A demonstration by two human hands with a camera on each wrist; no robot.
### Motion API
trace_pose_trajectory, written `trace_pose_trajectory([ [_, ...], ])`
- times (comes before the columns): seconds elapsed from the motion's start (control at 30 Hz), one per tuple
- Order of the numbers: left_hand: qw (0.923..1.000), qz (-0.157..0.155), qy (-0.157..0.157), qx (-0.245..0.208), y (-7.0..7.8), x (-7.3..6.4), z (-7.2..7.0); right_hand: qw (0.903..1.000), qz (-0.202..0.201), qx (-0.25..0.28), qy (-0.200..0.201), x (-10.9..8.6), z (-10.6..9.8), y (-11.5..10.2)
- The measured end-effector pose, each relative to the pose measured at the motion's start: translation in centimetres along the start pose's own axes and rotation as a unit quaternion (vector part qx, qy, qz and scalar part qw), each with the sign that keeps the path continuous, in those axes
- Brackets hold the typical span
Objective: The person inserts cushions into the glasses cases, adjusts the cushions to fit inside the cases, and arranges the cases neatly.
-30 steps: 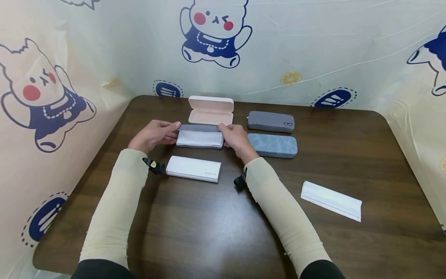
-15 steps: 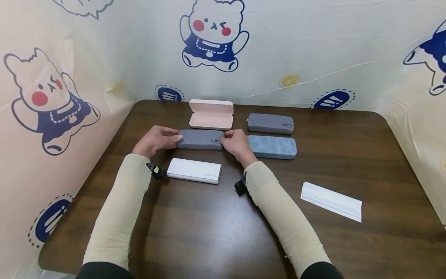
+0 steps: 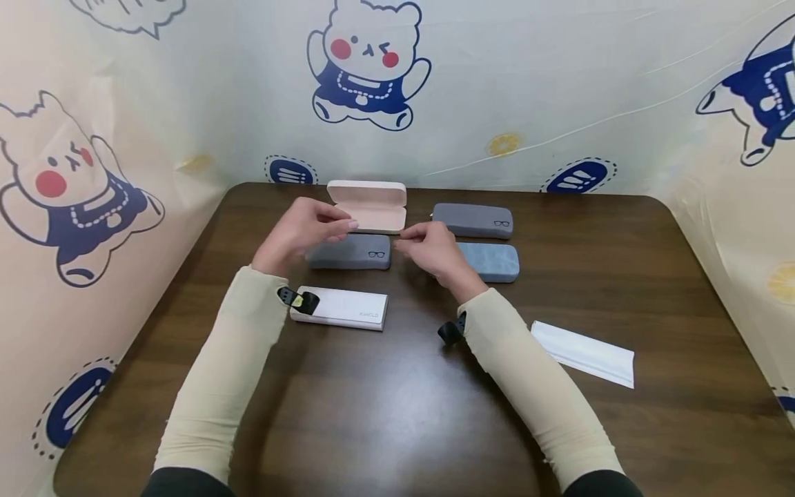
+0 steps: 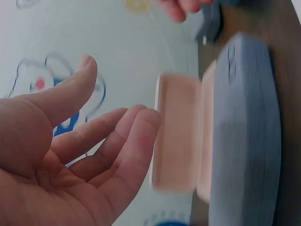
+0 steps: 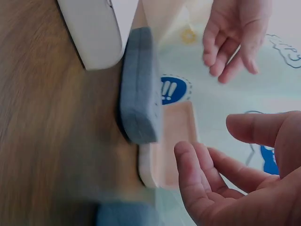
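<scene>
A grey glasses case [image 3: 348, 252] with a small glasses print lies closed on the table. Over its left part hovers my left hand [image 3: 308, 228], its fingers loosely bent with nothing between them. Just off the case's right end is my right hand [image 3: 435, 252], also holding nothing; the right wrist view shows a gap between its thumb and fingers. Behind the grey case stands a pink glasses case [image 3: 373, 219] with its lid up, and its bare inside shows in the left wrist view. A light blue glasses case [image 3: 493, 263] lies partly behind the right hand.
Another grey glasses case [image 3: 473, 220] lies at the back, right of the pink one. A white case [image 3: 348, 308] with lettering sits nearer the front. To the right, a folded white cloth [image 3: 586, 353] lies partly behind the right sleeve. A printed curtain [image 3: 497, 83] hangs behind the table.
The front grey case stood open with white cloth inside a second ago; its lid came down between the hands. Both hands have since let go, the left rising above the case.
</scene>
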State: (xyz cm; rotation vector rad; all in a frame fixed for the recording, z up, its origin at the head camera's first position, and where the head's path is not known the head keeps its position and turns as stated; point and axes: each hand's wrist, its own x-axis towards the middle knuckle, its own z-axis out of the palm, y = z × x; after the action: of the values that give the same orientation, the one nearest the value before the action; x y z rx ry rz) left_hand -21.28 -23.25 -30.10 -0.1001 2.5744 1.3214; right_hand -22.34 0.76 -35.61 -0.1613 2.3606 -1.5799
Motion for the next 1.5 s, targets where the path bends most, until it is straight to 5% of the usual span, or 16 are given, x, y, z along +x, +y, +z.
trace_pose_trajectory([
  [0.33, 0.9933, 0.095, -0.066, 0.006, 2.9, 0.8, 5.0, 0.9992, -0.034, 0.020, -0.005, -3.8, -5.8, 1.4],
  [0.57, 0.9799, 0.163, -0.114, 0.007, 4.7, 0.7, 9.3, 0.9992, -0.034, -0.015, 0.016, -7.3, -10.1, 3.5],
  [0.8, 0.9724, 0.187, -0.139, 0.016, 6.1, 0.8, 13.2, 0.9971, -0.021, -0.055, 0.048, -10.4, -13.5, 5.6],
  [0.97, 0.9573, 0.236, -0.163, 0.037, 7.0, 0.9, 15.5, 0.9953, -0.009, -0.062, 0.074, -12.7, -15.1, 7.0],
  [1.27, 0.9395, 0.268, -0.205, 0.059, 8.4, 0.8, 20.4, 0.9900, 0.012, -0.080, 0.116, -16.0, -17.3, 9.7],
  [1.5, 0.9348, 0.259, -0.230, 0.078, 8.7, 0.5, 23.9, 0.9775, 0.030, -0.148, 0.147, -18.4, -18.8, 12.1],
])
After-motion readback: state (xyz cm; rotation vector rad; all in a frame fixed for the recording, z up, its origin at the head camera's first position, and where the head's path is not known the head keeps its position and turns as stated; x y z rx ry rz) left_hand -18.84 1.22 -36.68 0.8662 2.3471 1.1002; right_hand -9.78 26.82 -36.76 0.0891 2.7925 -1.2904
